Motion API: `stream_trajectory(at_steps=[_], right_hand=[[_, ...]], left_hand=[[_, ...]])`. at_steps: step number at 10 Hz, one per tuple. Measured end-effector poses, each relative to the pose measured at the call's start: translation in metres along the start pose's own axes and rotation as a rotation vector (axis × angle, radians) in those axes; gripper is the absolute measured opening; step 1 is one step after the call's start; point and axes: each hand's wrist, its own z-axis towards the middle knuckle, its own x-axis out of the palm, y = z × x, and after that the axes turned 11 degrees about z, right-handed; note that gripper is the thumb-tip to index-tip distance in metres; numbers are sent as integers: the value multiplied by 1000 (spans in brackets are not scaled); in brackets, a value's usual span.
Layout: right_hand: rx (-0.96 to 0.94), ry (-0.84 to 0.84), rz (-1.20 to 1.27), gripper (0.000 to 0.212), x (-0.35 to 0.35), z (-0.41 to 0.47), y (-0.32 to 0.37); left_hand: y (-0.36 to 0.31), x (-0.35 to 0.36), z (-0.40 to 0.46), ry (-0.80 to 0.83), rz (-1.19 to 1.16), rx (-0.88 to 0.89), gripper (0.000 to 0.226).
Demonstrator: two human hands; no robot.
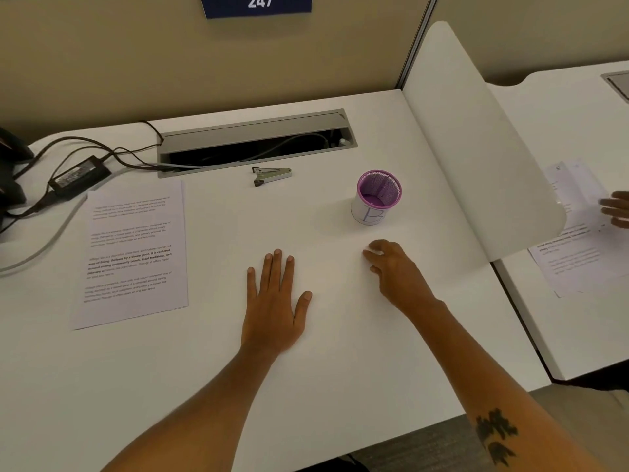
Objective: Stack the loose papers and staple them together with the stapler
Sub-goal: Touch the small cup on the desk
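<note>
Printed papers (pixel 132 253) lie as a flat pile on the left of the white desk (pixel 211 386). A small metal stapler (pixel 271 175) rests at the back centre, just in front of the cable tray. My left hand (pixel 275 301) lies flat on the desk, palm down, fingers spread, holding nothing, to the right of the papers. My right hand (pixel 394 270) rests on the desk with fingers loosely curled, empty, just below a purple cup.
A purple mesh pen cup (pixel 376 197) stands right of centre. An open cable tray (pixel 255 141) runs along the back, with a power adapter (pixel 80 175) and cables at the left. A white divider (pixel 476 148) bounds the right side; beyond it another person's hand (pixel 616 209) touches papers (pixel 575 247).
</note>
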Motion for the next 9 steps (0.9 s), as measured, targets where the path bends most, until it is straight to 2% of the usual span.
stream_trajectory(at_steps=[1, 2, 5, 8, 9], right_hand=[[-13, 3, 2, 43, -2, 1, 1], [-55, -30, -31, 26, -2, 1, 1], [-82, -13, -156, 27, -1, 8, 6], [-134, -120, -235, 26, 12, -1, 11], [-83, -191, -166, 34, 14, 0, 12]], left_hand=[[0, 0, 1, 6, 1, -2, 77], [0, -1, 1, 5, -4, -1, 78], [-1, -1, 1, -4, -19, 2, 77], [0, 0, 1, 0, -21, -3, 76], [0, 0, 1, 3, -18, -2, 76]])
